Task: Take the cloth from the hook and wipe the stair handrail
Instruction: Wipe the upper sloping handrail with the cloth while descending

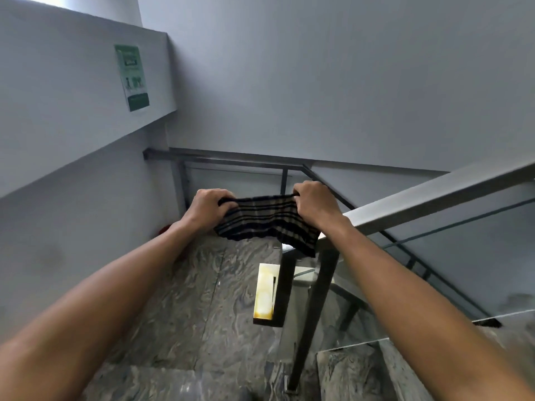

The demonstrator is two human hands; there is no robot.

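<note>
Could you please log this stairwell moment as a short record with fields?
place: stair landing with marble floor
cloth: dark striped cloth, stretched between both hands
left hand: left hand grips one end
right hand: right hand grips the other end
handrail: grey handrail, at the right, cloth beside its near end; contact unclear
wall: green poster
hook: not visible

Two bare forearms enter from the lower frame edge. No sleeve, cuff or glove covers either one within the visible length. The left hand (209,204) and right hand (314,201) appear to carry no ring, though the fingers are mostly hidden.
</note>
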